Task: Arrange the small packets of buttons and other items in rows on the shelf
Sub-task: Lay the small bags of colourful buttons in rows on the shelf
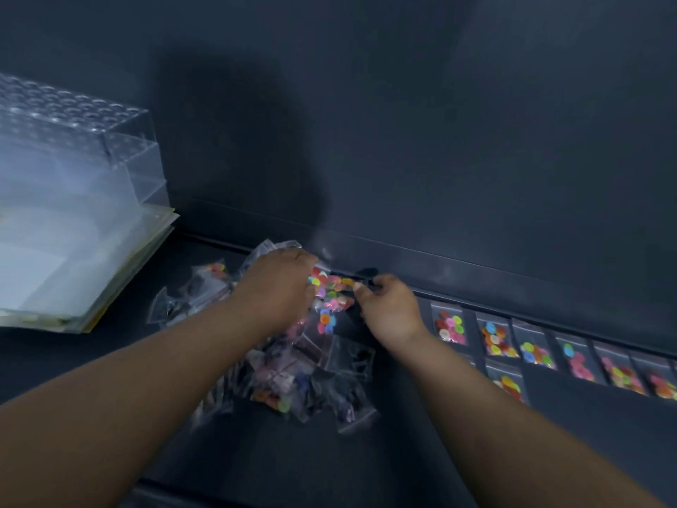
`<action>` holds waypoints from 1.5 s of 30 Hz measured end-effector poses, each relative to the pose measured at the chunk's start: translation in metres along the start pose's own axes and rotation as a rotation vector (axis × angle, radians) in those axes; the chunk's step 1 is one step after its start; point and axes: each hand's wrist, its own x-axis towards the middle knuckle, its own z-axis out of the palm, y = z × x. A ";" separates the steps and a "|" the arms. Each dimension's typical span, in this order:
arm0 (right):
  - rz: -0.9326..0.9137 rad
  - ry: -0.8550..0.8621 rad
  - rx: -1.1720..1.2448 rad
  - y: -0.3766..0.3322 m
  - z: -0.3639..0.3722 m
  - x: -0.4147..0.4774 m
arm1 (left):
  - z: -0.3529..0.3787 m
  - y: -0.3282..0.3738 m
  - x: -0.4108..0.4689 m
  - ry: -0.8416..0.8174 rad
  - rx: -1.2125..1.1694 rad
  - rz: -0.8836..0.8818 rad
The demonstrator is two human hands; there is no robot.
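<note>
A loose heap of small clear packets (293, 372) lies on the dark shelf (403, 452) in the middle. My left hand (274, 287) and my right hand (388, 306) meet above the heap's far end. Between them is a packet of coloured buttons (331, 284); both hands pinch it, the left at its left side, the right at its right edge. To the right, a row of button packets (535, 346) lies flat along the back wall. One more packet (507, 383) starts a second row in front of it.
A clear plastic box (73, 152) sits on a stack of plastic folders (91, 273) at the left. The dark back wall (439, 141) rises right behind the packets, with a low ledge (476, 273) along its foot.
</note>
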 end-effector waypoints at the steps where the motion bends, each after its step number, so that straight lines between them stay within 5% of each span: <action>1: 0.027 0.016 0.055 -0.003 0.004 0.005 | 0.000 -0.002 0.008 -0.008 -0.007 0.007; 6: 0.186 -0.017 0.192 -0.014 0.008 0.024 | 0.004 -0.009 0.033 -0.082 0.022 -0.041; 12: 0.147 -0.061 0.120 -0.013 0.014 0.028 | 0.008 -0.011 0.041 -0.113 0.067 -0.096; 20: -0.037 -0.037 0.387 -0.011 0.000 0.008 | -0.004 0.001 0.035 0.059 -0.391 -0.219; 25: 0.000 -0.081 0.605 -0.011 -0.021 -0.005 | -0.017 0.021 0.028 0.110 -0.754 -0.282; 33: -0.012 -0.117 0.729 0.023 -0.086 -0.037 | -0.026 0.093 0.005 0.038 -1.208 -0.379; 45: 0.051 0.079 0.334 0.162 -0.234 -0.070 | 0.043 0.276 -0.013 -0.096 -0.943 -0.258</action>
